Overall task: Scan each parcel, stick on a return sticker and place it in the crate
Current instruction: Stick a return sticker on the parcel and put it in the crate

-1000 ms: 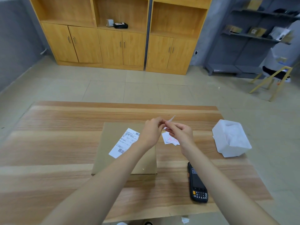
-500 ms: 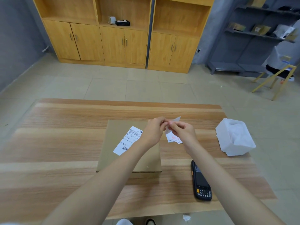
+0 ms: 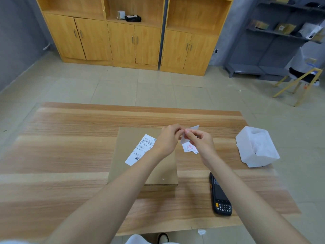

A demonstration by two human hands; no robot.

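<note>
Peeling a return sticker, apparently: in the head view, left hand and right hand both pinch it above the parcel at table centre. The scanner lies at 4 o'clock, so scanning is likely done. Sticking and crating remain.

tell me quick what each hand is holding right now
Left hand: closed, pinching the white sticker paper at its edge.
Right hand: closed, pinching the same sticker paper from the other side.

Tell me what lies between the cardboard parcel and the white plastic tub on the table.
Head view: small white stickers with red print, beneath the right hand; then bare wooden table up to the white plastic tub.
</note>
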